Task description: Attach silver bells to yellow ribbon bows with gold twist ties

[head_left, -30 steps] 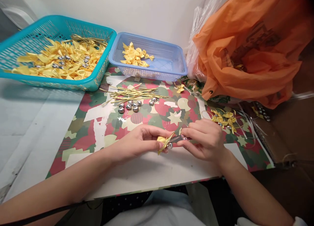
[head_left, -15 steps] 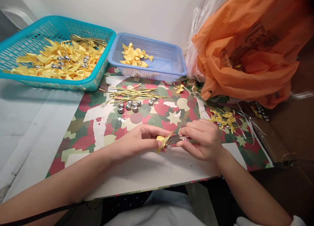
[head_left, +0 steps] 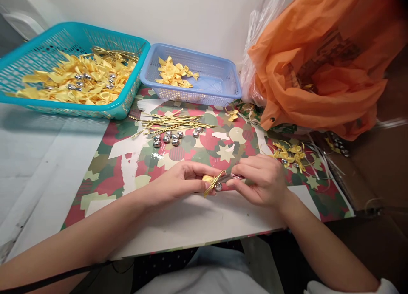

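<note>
My left hand (head_left: 181, 181) is closed, thumb and fingers pinching a yellow ribbon bow (head_left: 208, 179). A gold tie (head_left: 214, 184) crosses in front of the bow, and a small silver bell (head_left: 218, 186) hangs beside it near the fingertips. My right hand (head_left: 263, 181) is closed around a slim dark grey metal tool (head_left: 227, 178) with a little pink showing at the grip. The tool's tip reaches the gold tie and bow; its exact kind is mostly hidden by the fingers.
Gold ties (head_left: 174, 123) and several silver bells (head_left: 175, 139) lie ahead on the patterned sheet. Behind stand a teal basket (head_left: 123, 100) of yellow bows and a blue basket (head_left: 191, 96). To the right are finished-looking bows with bells (head_left: 291, 154) and an orange bag (head_left: 318, 73).
Both hands stay almost in place. The dark tool has shifted slightly at the gold tie, and the silver bell beneath it shows more fully.
</note>
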`<state>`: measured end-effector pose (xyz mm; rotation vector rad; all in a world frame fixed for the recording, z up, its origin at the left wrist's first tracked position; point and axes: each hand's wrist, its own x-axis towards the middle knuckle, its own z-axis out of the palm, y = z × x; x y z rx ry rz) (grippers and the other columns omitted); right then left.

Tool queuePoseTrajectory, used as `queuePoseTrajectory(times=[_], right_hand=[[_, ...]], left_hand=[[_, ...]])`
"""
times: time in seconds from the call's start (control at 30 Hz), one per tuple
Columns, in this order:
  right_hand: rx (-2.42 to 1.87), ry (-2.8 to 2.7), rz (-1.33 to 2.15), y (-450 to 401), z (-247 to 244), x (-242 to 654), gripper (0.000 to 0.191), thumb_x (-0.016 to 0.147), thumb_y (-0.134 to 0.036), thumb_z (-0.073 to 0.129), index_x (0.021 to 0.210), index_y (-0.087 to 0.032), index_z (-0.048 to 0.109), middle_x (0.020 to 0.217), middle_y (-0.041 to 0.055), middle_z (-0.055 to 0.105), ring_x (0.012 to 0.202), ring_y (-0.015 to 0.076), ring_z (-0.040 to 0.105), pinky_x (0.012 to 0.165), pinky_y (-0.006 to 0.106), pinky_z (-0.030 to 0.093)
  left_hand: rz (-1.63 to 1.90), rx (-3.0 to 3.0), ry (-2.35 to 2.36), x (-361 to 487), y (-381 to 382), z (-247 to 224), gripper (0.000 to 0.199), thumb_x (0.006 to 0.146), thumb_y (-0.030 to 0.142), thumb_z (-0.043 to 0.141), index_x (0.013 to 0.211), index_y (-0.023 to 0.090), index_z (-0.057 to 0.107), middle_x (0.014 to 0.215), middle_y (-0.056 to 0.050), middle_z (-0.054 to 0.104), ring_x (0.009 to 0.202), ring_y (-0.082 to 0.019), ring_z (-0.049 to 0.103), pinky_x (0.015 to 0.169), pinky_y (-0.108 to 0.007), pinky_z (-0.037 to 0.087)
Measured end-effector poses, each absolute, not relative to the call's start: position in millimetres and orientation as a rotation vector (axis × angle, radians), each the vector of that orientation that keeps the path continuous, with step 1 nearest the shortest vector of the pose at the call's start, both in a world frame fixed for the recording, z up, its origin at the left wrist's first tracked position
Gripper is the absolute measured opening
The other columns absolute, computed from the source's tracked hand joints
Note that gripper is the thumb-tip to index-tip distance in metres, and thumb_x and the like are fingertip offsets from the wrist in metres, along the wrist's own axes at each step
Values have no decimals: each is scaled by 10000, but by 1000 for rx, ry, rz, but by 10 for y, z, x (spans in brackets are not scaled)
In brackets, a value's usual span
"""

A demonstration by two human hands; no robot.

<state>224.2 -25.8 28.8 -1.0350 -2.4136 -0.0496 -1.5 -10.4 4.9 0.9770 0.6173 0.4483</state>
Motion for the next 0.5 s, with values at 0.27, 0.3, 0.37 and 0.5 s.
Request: queuePoseTrajectory(times=[0.27,0.3,0.37,0.5], right_hand=[[-1036,-2361,-43,-260,261,2251,363,900,-386,564,606,-174,585,504,-20,532,478,100,434,518,276,260],[-1034,-2342,-30,-259,260,2257,356,902,-379,561,612,-174,585,508,-18,536,481,102,438,518,275,264],[-1028,-2298,11,-256,260,2271,348,914,-368,543,628,-173,586,520,-12,546,487,105,448,517,273,273],[-1026,-2279,49,-256,269,2277,343,916,-388,534,657,-171,594,533,-5,552,494,110,461,523,273,278]], left_hand=[[459,977,652,-8,-109,47,277,785,211,694,1053,243,758,948,-45,770,837,-157,680,761,-267,515],[471,974,660,-7,-111,54,268,776,216,700,1036,238,763,935,-46,771,813,-156,682,748,-271,520],[496,962,675,-3,-114,67,251,764,216,707,1006,234,770,890,-39,772,761,-146,680,717,-264,524],[509,929,675,8,-117,86,256,752,174,701,990,232,776,839,-24,772,735,-127,676,689,-232,514]])
